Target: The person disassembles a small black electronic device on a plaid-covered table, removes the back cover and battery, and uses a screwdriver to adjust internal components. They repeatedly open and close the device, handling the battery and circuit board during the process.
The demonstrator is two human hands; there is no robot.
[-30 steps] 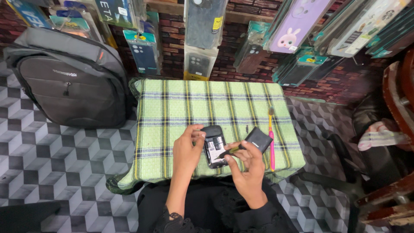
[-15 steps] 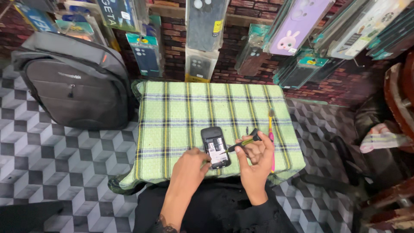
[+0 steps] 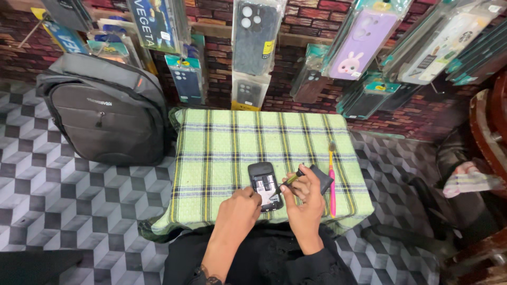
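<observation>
Left hand (image 3: 238,211) moved onto phone (image 3: 265,186); right hand (image 3: 306,196) fingers grip screwdriver (image 3: 285,183)

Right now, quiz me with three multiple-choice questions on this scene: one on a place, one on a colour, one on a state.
1. Where does the backpack stand?
A. left of the table
B. on the table
C. right of the table

2. What colour is the toothbrush handle?
A. blue
B. pink
C. white

3. How does the phone lie?
A. back cover on
B. screen up
C. back open, insides showing

Answers: 1 A, it stands on the floor beside the checked cloth. 2 B, pink along its length. 3 C, the right hand points a thin tool into it while the left hand steadies it.
</observation>
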